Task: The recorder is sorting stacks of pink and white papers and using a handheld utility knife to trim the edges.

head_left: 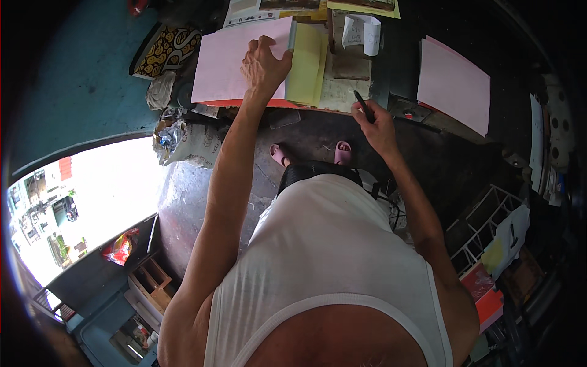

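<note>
Pink sheets (223, 67): a broad layer on the counter (343, 93), directly under the left hand (266, 66) and well to the left of the right hand (375, 125).
Left hand: palm down on the pink sheets near their right side, half spread with the fingers bent and the thumb held apart; whether it pinches any paper I cannot tell from here.
Right hand: closed around a dark pen (364, 107), at the near edge of the counter; the pen's upper end points away from the wearer, and whether it touches the surface I cannot tell.
Grey strip (291, 38): along the right edge of the pink sheets, just beside the left thumb.
Yellow sheets (306, 67): right of the strip, between the two hands.
Red sheet (244, 103): showing as a narrow band below the pink sheets' near edge.
Counter: pale and worn where bare, right of the yellow sheets; white slips (362, 34) with handwriting lie farther back.
Second pink stack (454, 85): well to the right, beyond the right hand.
Patterned bag (166, 50): black and yellow, left of the pink sheets, with crumpled plastic (161, 90) nearer the wearer.
Floor (189, 202): grey and scuffed, under two pink sandals (343, 153).
Room: bright doorway (116, 196) at left; wire rack (483, 223) at right; wooden tray (153, 284) at lower left.
</note>
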A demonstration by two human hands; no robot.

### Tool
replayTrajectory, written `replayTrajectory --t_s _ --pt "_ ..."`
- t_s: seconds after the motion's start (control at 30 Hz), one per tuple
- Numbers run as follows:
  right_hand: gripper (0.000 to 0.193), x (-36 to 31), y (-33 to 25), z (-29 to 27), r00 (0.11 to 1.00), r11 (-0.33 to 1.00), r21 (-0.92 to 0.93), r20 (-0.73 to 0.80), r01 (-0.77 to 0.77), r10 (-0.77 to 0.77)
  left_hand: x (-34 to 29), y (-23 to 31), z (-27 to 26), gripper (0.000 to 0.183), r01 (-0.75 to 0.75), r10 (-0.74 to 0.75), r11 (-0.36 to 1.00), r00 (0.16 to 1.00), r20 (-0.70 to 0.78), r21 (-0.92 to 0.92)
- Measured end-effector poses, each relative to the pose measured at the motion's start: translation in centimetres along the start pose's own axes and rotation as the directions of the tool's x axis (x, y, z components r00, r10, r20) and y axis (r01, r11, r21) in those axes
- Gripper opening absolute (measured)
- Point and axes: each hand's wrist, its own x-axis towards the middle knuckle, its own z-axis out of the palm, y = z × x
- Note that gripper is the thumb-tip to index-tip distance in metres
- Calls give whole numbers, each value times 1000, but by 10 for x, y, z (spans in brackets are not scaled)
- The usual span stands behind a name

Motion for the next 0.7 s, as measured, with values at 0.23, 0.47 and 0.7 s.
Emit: replayTrajectory --t_s 0.23,0.47,0.7 --pt "25 -10 8 21 998 998 25 -25 -64 64 4 -5 0 46 3 -2 1000 1000 23 -18" --pt "28 11 -8 33 1000 1000 -4 -9 14 -14 6 -2 4 53 -68 65 997 995 75 33" --pt "28 20 -5 36 999 999 -38 30 29 -28 8 -1 5 55 -34 22 992 995 94 121"
